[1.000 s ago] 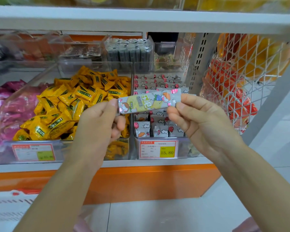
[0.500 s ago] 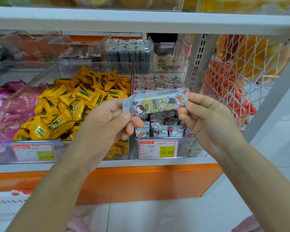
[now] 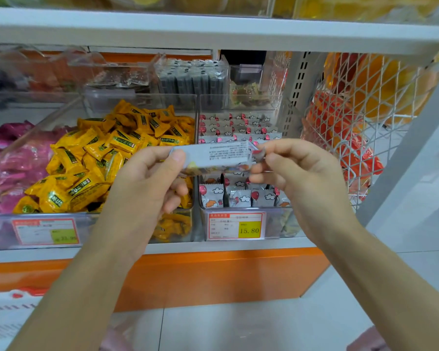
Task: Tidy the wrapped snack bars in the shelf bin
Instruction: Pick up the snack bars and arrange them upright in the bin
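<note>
A long wrapped snack bar hangs level in front of the shelf, its plain grey back with small print facing me. My left hand pinches its left end between thumb and fingers. My right hand pinches the crimped right end. Behind and below the bar stands a clear shelf bin with rows of the same white, cloud-printed bars standing upright. The held bar and my hands hide the bin's middle rows.
A clear bin of yellow wrapped sweets sits left of the bar bin, pink packets further left. A price tag reading 15.80 fronts the bar bin. A white wire basket with orange packets hangs at right. A shelf board runs overhead.
The bar has been rolled over between my hands: its coloured cartoon front faced me before, now the printed grey back does. Both hands have kept hold of its ends.
</note>
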Motion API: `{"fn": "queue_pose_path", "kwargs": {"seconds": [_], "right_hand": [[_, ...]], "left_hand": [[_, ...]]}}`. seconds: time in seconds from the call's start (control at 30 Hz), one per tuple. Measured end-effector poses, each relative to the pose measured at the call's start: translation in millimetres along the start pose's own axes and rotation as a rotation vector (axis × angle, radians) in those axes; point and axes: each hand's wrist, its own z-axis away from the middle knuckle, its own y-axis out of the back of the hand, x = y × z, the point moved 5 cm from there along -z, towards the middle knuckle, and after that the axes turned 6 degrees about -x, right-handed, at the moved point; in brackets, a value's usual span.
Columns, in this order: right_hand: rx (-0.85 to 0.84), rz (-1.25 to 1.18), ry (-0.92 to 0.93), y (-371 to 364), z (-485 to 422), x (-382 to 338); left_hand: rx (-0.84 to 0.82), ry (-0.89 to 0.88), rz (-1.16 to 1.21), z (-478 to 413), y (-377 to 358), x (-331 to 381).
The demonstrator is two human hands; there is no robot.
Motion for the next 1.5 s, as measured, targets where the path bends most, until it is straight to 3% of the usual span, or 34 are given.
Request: {"fn": "queue_pose_path", "kwargs": {"seconds": [0.3,0.73,0.93,1.27,1.5], "right_hand": [[-0.078,0.243,0.016,-4.8,2.8,-3.0],[0.051,0.415,0.118,-3.1,6.4,-12.4],[0.058,0.604,0.297,-13.2,14.1,-19.4],[0.056,0.575,0.285,-17.0,15.9,-17.2],[0.116,0.429,0.092,-3.3,7.8,-7.7]], "left_hand": [[-0.065,-0.130,-0.114,2.7,-5.9,9.1],[-0.120,-0.197,-0.246,8.2,-22.3,14.3],[0.017,-0.171,-0.317,9.7,-21.5,12.7],[0.102,-0.154,-0.303,7.5,-16.5,12.1],[-0.040,-0.241,-0.412,12.5,-28.0,18.5]]}}
